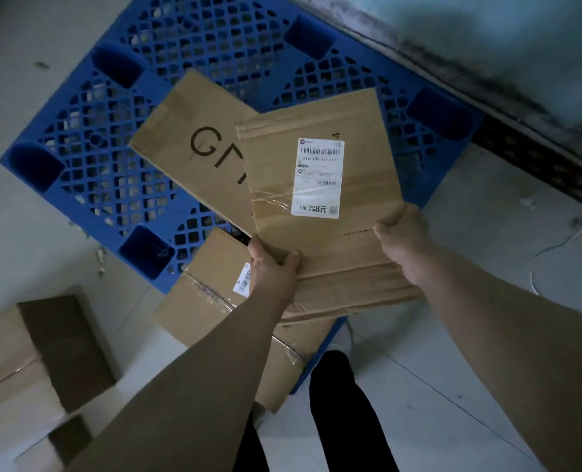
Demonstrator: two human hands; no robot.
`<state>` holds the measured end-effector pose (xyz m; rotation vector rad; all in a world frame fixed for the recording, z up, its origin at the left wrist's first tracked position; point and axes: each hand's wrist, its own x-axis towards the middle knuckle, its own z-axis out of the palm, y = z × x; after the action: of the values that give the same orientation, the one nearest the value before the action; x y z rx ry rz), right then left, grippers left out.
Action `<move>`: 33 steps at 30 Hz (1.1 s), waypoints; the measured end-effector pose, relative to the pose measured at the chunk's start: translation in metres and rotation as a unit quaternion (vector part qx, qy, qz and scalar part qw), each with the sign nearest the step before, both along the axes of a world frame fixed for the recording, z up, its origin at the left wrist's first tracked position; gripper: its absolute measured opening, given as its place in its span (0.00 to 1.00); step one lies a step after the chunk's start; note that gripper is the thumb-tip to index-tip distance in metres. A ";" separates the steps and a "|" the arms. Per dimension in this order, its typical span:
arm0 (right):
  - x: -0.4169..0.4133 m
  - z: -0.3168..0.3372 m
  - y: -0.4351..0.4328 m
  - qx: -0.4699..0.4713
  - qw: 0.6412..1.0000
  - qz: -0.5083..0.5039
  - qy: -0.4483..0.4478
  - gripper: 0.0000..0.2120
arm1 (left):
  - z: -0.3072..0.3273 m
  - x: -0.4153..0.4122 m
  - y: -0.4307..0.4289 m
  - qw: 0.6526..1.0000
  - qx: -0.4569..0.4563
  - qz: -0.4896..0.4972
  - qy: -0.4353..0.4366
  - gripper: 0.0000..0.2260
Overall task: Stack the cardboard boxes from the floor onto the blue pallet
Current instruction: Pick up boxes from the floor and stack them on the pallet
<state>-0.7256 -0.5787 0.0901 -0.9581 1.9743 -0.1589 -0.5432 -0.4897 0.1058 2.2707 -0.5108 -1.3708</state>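
The left hand (272,267) and right hand (402,240) each curl round the near edge of 1 flat labelled box (367,137), at its 7 and 5 o'clock corners. It is over the pallet (95,114) (blue, gridded), covering part of a lettered box (187,131). A taped box (201,301) sits at the pallet's 6 o'clock edge, and floor boxes (27,352) lie at 8 o'clock.

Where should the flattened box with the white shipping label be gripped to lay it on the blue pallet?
By its two side edges, toward the near end, one hand from each side, as the left hand and right hand hold the flattened box. It is thin and wide, so opposed pinches, thumbs on top, likely keep it level.
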 end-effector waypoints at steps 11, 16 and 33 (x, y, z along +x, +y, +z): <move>0.032 0.060 0.015 -0.082 0.990 0.069 0.088 0.22 | 0.057 0.026 -0.014 0.999 0.023 -0.039 0.009 0.23; 0.065 0.094 0.054 -0.095 0.989 0.107 -0.033 0.17 | 0.100 0.060 0.011 0.999 0.011 -0.023 0.032 0.12; 0.242 0.177 0.279 0.006 0.917 0.344 -0.202 0.08 | 0.204 0.178 0.298 0.966 -0.055 0.242 0.066 0.06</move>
<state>-0.4833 -0.2999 0.2669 -1.4252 1.1777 0.0547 -0.3656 -0.1920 0.3099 2.0162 0.0197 -1.1956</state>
